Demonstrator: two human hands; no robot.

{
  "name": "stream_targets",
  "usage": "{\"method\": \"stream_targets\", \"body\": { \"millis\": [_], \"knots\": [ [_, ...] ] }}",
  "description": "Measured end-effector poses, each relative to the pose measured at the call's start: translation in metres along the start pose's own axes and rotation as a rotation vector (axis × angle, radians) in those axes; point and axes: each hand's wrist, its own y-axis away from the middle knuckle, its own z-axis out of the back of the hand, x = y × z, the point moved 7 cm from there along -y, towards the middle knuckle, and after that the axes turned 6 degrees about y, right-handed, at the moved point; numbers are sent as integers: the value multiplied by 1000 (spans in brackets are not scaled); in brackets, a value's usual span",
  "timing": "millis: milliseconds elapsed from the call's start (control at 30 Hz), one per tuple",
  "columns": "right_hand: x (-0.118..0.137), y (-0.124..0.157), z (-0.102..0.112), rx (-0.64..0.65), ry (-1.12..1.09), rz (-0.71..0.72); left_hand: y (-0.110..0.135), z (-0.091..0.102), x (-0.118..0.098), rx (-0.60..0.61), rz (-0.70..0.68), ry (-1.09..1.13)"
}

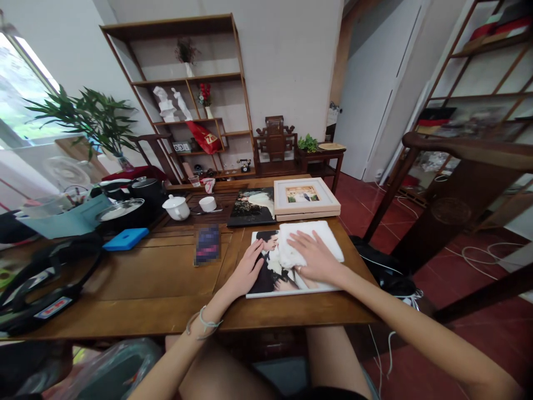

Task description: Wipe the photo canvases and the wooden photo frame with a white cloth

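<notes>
A photo panel (260, 283) with a picture of people lies flat near the table's front edge. My left hand (246, 271) rests on its left side with the fingers stretched out. Over the panel's upper right part is a folded white cloth (328, 239). My right hand (314, 258) lies flat on that cloth, fingers spread, covering some of the cloth and the picture below it. Just behind the panel are a dark photo panel (252, 206) and a stack of light wooden picture frames (306, 197).
On the wooden table (166, 283) are a white lidded cup (176, 208), a small white bowl (207, 204), a blue box (125, 239), a blurred-out dark item (207, 245) and a dark headset (62, 294). A wooden chair (453, 194) stands at the right.
</notes>
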Motion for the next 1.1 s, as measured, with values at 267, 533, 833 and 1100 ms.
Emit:
{"method": "stream_targets", "body": {
  "millis": [267, 533, 833, 1100],
  "knots": [
    [-13, 10, 14, -22, -7, 8, 1, 1, -2, -10, -2, -2],
    [81, 62, 14, 61, -31, 335, 1, 0, 2, -3, -34, 12],
    [2, 25, 15, -120, -42, 130, 1, 1, -2, 11, 6, -19],
    [-27, 20, 27, -243, 5, 45, -1, 2, -2, -4, -10, -44]
  ]
}}
